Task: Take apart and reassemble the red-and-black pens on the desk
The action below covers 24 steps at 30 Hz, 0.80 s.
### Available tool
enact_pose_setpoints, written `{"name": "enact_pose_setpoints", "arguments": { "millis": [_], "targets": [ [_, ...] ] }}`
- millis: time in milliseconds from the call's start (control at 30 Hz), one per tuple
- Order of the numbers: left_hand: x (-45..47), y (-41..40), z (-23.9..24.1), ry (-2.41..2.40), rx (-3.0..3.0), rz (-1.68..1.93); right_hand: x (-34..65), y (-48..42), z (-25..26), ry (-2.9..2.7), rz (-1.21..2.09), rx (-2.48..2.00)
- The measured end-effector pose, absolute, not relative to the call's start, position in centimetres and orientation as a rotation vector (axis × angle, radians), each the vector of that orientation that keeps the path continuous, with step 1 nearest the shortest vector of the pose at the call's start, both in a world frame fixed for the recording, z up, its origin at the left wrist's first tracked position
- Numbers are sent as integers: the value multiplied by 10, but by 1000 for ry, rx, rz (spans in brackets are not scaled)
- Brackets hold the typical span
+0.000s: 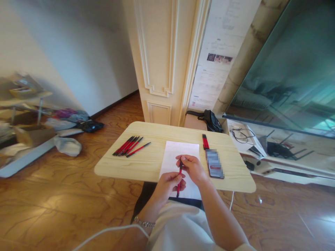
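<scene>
Your left hand (167, 183) and right hand (193, 168) are close together at the lower centre of the frame, both closed on one slim red-and-black pen (178, 191): the left thumb and fingers grip its middle, while the right fingertips pinch near its upper end. That pen is held above the white rectangular sheet of paper (171, 150), which lies on the pale wood-grain table with rounded corners (112, 170). Judging by the grip, the step in hand is working on this single pen with both hands, at its upper end; whether you are twisting, pulling or pressing there, I cannot tell. The next move seems to call for a firm left grip and fine control in the right fingertips, so the shaft does not swing. The pen's long axis runs nearly up and down the frame, its top leaning a little to the right, and its black lower end points towards the bottom edge; which end writes is too small to tell. Left of centre, a slanting group of red-and-black pens (131, 146) points to the upper right, and right of centre a smaller bunch of red-and-black pens (205, 142) sits just above the dark-edged rectangular phone (215, 164)
</scene>
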<state>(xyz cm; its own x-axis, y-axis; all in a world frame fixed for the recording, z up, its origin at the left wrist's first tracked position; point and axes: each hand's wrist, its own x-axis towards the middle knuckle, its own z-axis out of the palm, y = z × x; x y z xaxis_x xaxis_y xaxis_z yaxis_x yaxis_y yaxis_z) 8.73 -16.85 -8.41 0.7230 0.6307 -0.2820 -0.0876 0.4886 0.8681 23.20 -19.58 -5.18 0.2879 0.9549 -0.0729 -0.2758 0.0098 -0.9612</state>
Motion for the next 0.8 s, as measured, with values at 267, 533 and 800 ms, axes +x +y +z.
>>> {"name": "enact_pose_setpoints", "arguments": {
  "millis": [267, 533, 800],
  "targets": [
    [91, -166, -91, 713, 1224, 653, 231, -193, -63, -733, 933, -1312],
    [91, -166, -88, 669, 1069, 553, 230, -196, -58, -739, 1099, -1206],
    [92, -166, -90, 679, 1075, 584, 225, -193, -63, -741, 985, -1230]
  ]
}}
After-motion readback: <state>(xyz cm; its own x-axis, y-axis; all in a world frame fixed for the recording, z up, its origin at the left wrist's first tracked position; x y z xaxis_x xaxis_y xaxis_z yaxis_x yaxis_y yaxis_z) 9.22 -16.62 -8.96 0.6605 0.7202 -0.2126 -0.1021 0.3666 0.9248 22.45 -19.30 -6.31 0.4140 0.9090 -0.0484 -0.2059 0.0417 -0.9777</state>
